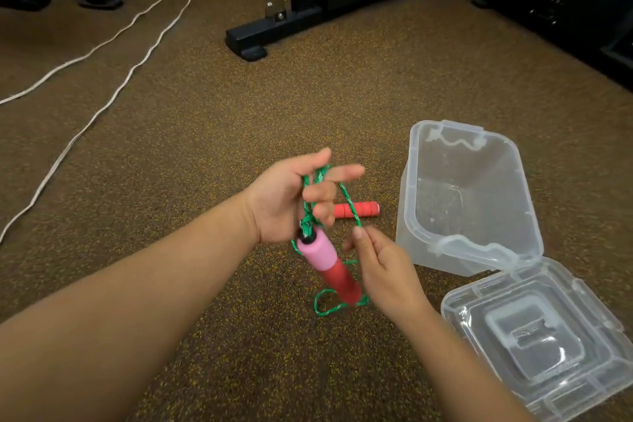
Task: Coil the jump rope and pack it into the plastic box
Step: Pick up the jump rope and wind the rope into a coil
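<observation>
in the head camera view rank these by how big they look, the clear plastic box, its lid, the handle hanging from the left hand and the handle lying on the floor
1. Clear plastic box and lid: similar; lid nearer and cropped, so unranked.
2. Hanging handle under the left hand.
3. Floor handle, partly hidden and farther away, so uncertain.

We see a green rope (347,197) flecked with white at mid frame, its near handle (323,262) pink above and red below, the far handle (358,209) red. The box (469,195) and lid (534,332) at right are clear. The floor (205,147) is brown speckled yellow, with white cords (113,92) at upper left and black frames (308,10) along the top.
</observation>
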`<state>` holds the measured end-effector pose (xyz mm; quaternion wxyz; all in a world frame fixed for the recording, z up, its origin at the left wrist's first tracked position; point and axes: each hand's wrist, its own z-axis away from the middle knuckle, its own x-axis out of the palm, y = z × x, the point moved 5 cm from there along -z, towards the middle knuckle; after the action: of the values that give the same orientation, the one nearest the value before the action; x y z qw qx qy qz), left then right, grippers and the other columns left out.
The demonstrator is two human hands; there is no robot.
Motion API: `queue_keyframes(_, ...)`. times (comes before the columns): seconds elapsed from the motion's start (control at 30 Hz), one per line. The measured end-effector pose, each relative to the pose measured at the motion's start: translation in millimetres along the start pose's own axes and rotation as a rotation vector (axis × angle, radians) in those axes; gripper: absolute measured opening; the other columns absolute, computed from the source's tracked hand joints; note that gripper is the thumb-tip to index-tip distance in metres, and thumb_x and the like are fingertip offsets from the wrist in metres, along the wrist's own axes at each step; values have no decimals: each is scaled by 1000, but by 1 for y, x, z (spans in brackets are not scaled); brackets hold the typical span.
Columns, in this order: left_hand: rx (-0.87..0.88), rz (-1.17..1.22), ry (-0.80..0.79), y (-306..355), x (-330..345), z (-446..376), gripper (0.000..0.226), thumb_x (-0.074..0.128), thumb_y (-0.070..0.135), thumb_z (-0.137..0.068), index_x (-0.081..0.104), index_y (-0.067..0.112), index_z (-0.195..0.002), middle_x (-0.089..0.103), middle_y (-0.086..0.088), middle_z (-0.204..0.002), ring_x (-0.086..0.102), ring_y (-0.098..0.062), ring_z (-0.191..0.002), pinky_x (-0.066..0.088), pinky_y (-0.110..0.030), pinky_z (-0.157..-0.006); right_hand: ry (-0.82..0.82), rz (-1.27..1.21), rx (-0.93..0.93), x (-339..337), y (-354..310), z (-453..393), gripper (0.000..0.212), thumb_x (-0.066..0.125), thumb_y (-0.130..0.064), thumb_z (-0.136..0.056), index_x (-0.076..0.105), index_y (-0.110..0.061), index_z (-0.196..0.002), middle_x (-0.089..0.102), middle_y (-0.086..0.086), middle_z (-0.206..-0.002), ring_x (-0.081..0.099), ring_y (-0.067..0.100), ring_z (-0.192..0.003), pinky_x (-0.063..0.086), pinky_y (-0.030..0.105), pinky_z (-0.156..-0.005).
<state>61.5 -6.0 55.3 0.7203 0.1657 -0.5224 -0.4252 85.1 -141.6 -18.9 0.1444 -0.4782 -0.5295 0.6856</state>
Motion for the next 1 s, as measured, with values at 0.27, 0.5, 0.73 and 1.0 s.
queue_keyframes(0.27, 121, 181, 115, 13, -20, -5, 91, 18, 69, -88, 31, -4, -140, 59, -25, -127, 61, -33, -114, 44, -40, -101, -99, 495, -218, 4, -40, 17, 42, 14, -56, -91, 38, -24, -76, 58, -5, -72, 57, 23, -70, 43, 38, -59)
queue_keyframes(0.5, -8, 31, 183, 4, -12, -9, 111, 10, 83, -76, 31, -5, -140, 60, -28, -123, 61, -33, -113, 50, -41, -94, -67, 292, -327, -12, -89, 14, 36, 25, -46, -88, 47, -21, -73, 58, -6, -67, 52, 17, -64, 44, 40, -59)
queue_keyframes(0.73, -145, -355, 98, -9, -8, -4, 106, -2, 80, -78, 68, 2, -96, 64, -21, -89, 65, -27, -78, 50, -30, -70, -24, 66, -289, -34, -92, -4, 27, 41, -41, -88, 58, -23, -78, 64, -7, -70, 60, 15, -67, 50, 43, -63)
queue_keyframes(1.0, -246, -607, -112, -19, 2, 7, 82, 11, 65, -88, 64, 3, -88, 62, -9, -54, 64, -23, -55, 52, -26, -61, 18, 26, -199, -53, -73, -22, 27, 45, -45, -93, 56, -22, -82, 66, -4, -76, 66, 16, -77, 51, 46, -70)
